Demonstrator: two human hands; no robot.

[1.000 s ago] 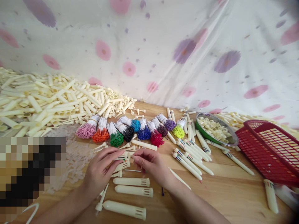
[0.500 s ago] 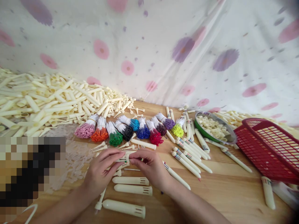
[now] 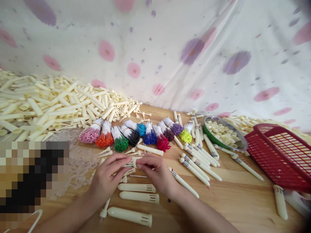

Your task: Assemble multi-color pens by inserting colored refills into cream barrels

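Note:
My left hand and my right hand meet over the wooden table, both pinched on one cream pen part held between the fingertips. Just beyond them lie bundles of coloured refills in a row, pink through yellow-green. Three cream slotted pen barrels lie below my hands, near my wrists. An assembled multicolour pen lies right beside my right hand.
A big heap of cream barrels fills the left. Several finished pens lie at centre right, by a green bowl of small rings and a red plastic basket. A flowered cloth hangs behind.
My hands have closed together on the cream part and shifted slightly away from me. An assembled pen has come into view beside my right hand.

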